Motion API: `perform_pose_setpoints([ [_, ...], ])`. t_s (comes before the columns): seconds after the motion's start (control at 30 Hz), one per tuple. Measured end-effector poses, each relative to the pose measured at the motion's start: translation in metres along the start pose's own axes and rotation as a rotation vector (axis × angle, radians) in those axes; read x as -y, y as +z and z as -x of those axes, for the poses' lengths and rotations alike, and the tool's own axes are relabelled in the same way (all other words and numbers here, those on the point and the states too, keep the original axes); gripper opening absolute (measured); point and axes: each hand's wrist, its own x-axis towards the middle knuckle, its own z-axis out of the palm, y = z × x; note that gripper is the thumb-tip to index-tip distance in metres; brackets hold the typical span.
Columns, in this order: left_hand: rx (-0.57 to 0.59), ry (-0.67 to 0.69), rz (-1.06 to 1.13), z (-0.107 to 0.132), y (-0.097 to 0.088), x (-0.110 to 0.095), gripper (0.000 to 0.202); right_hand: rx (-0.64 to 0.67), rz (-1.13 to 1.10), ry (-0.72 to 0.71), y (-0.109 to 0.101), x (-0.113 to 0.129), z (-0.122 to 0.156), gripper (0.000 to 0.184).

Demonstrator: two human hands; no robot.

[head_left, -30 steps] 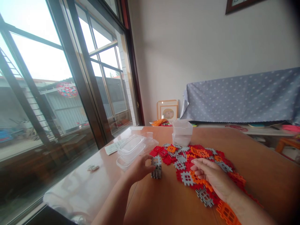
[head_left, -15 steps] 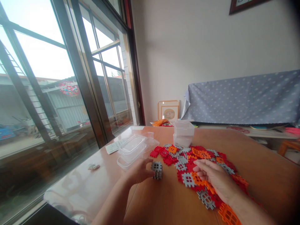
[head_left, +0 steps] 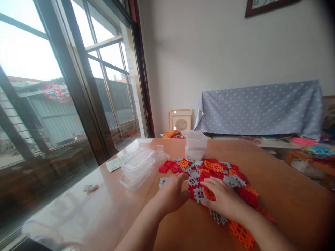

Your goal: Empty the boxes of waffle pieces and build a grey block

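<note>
A heap of interlocking plastic waffle blocks point(head_left: 214, 170) in red, orange and grey covers the middle of the wooden table point(head_left: 282, 198). My right hand point(head_left: 222, 198) lies flat on the near part of the heap, fingers together and holding nothing I can see. My left hand point(head_left: 172, 193) rests at the heap's left edge, fingers spread and reaching a red block. A grey waffle block point(head_left: 162, 182) shows just beyond its fingertips. The small grey stack is not visible and may be under that hand.
Clear plastic food boxes point(head_left: 137, 167) lie stacked left of the heap, with a clear square tub point(head_left: 195, 145) behind it. A paper slip point(head_left: 117, 162) and a small trinket point(head_left: 90, 188) lie toward the window point(head_left: 104, 80).
The view has swung slightly. My left hand has moved right toward the heap, and the grey stack beside it no longer shows. My right hand has moved left and lowered onto the blocks.
</note>
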Motion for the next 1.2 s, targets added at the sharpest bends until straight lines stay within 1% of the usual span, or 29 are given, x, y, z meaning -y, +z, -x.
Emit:
perform_pose_setpoints([
  [0.07,0.111,0.031,-0.041,-0.009,0.015,-0.006,0.044,0.029,0.028,-0.01,0.001,-0.002,0.002,0.056],
  [0.13,0.174,0.044,-0.096,-0.017,0.029,-0.008,0.043,0.033,0.027,-0.014,0.0,-0.003,0.001,0.052],
  [0.2,0.202,0.067,-0.139,-0.022,0.041,-0.005,0.043,0.033,0.025,-0.024,-0.001,-0.002,-0.001,0.047],
  [0.3,0.196,0.068,-0.175,-0.026,0.054,0.001,0.042,0.045,0.024,-0.043,-0.005,0.002,-0.003,0.039],
  [0.43,0.162,0.052,-0.208,-0.026,0.06,0.006,0.04,0.061,0.017,-0.031,-0.009,0.005,-0.003,0.041],
  [0.57,0.152,0.056,-0.221,-0.024,0.056,0.005,0.04,0.063,0.008,-0.002,-0.012,0.004,0.0,0.042],
  [0.63,0.131,0.036,-0.215,-0.022,0.052,0.003,0.039,0.041,-0.022,0.023,-0.013,0.002,0.001,0.045],
  [0.73,0.064,0.02,-0.167,-0.017,0.041,-0.003,0.035,0.018,-0.091,0.041,-0.013,-0.002,0.0,0.049],
  [0.83,-0.016,0.021,-0.112,-0.01,0.021,-0.006,0.03,0.0,-0.136,0.046,-0.012,-0.005,-0.002,0.053],
  [0.9,-0.067,0.017,-0.086,-0.005,0.003,-0.004,0.034,-0.032,-0.147,0.055,-0.011,-0.007,-0.003,0.051],
  [1.0,-0.119,-0.003,-0.057,0.004,-0.027,0.007,0.04,-0.084,-0.137,0.061,-0.009,-0.01,-0.006,0.045],
  [1.07,-0.147,-0.032,-0.047,0.011,-0.043,0.018,0.046,-0.108,-0.129,0.063,-0.007,-0.012,-0.007,0.043],
  [1.13,-0.162,-0.065,-0.045,0.016,-0.054,0.028,0.045,-0.124,-0.131,0.063,-0.005,-0.014,-0.008,0.042],
  [1.2,-0.157,-0.088,-0.052,0.02,-0.059,0.037,0.04,-0.13,-0.137,0.062,-0.003,-0.015,-0.008,0.041],
])
